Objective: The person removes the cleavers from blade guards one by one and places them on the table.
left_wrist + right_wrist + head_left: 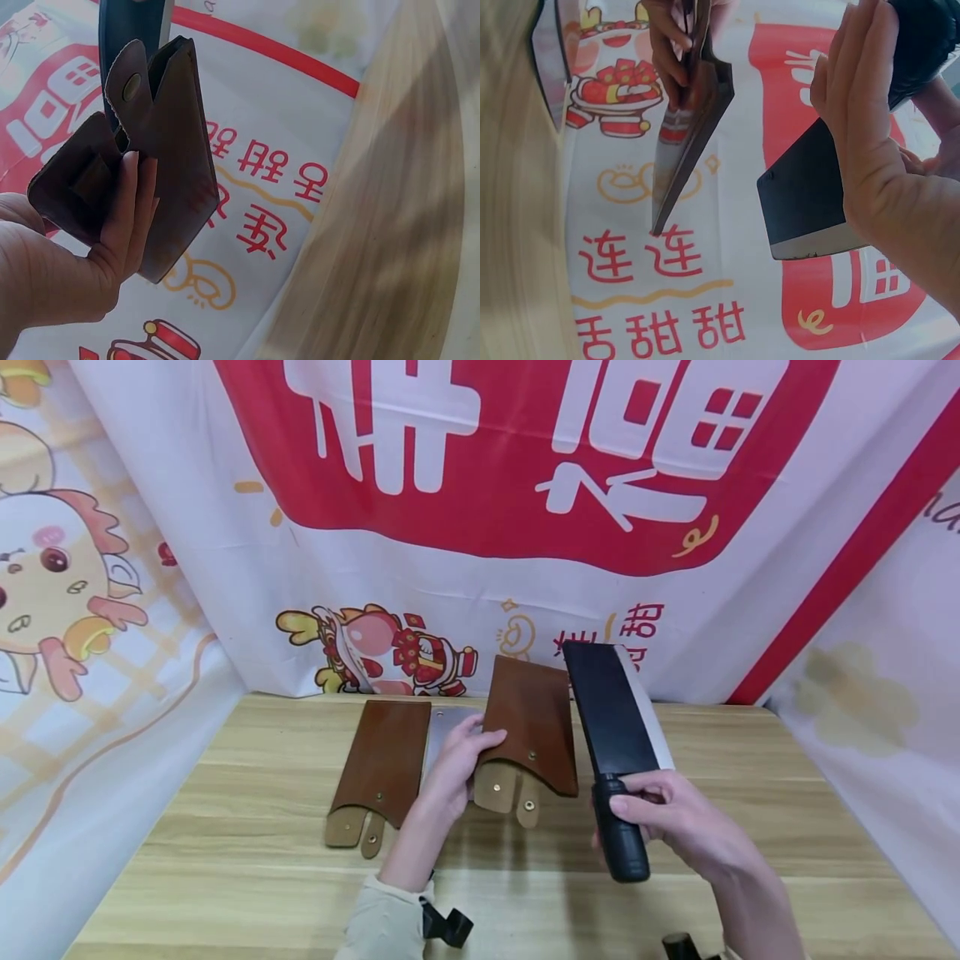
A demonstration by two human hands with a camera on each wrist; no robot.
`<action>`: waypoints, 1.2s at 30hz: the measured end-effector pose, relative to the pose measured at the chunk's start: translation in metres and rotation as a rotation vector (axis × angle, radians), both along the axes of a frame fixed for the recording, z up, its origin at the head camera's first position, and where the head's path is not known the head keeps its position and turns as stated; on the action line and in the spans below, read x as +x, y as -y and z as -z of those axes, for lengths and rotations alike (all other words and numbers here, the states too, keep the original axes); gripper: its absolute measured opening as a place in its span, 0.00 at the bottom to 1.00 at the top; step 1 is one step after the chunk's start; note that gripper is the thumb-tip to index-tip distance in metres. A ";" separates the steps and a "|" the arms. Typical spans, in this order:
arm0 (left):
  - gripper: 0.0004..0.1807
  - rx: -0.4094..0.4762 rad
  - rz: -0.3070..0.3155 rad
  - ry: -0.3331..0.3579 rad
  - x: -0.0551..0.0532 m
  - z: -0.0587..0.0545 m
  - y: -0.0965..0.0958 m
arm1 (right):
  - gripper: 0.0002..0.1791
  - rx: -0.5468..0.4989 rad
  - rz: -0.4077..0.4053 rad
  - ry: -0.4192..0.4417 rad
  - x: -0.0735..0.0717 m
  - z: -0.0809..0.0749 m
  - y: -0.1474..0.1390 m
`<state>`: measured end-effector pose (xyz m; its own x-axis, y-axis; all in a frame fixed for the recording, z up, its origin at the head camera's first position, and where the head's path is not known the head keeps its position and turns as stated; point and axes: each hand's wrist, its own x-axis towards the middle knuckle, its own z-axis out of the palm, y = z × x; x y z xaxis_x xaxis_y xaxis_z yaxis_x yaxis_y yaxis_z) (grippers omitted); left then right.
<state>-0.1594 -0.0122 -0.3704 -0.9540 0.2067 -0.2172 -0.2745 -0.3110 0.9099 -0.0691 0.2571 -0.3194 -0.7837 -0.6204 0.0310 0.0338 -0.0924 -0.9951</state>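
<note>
My left hand (453, 768) holds a brown leather knife sheath (528, 710) up off the table, thumb on its face. The sheath's strap and flap, each with a metal snap, hang loose at its near end. To the right, my right hand (675, 818) grips a cleaver (611, 710) by its black handle. Its blade is mostly black with a bright silver edge, points away from me and stands apart from the sheath's right side. In the left wrist view, the sheath (176, 150) shows a narrow opening at its end. The cleaver blade (802, 187) also shows in the right wrist view.
A second brown sheath (386, 752) lies on the wooden table (225, 827) to the left, strap unfastened. Beside it, partly behind my left hand, lies a flat silvery-grey piece (447, 727) with a small hole. Printed cloth (420, 577) walls in the back and sides.
</note>
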 end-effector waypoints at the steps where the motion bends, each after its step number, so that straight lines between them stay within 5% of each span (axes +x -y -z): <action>1: 0.34 0.000 0.001 -0.001 0.000 0.000 -0.001 | 0.15 -0.001 0.004 0.004 -0.001 0.000 -0.001; 16: 0.26 -0.058 0.019 -0.011 0.002 0.010 -0.012 | 0.15 0.123 0.107 0.106 -0.021 0.012 -0.011; 36: 0.27 -0.137 -0.002 0.012 -0.004 0.035 -0.010 | 0.15 0.179 0.209 0.249 -0.049 0.062 -0.019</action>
<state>-0.1636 -0.0025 -0.4052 -0.9514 0.1729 -0.2548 -0.2854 -0.1846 0.9404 -0.1180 0.2766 -0.3810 -0.8639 -0.4244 -0.2712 0.2759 0.0515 -0.9598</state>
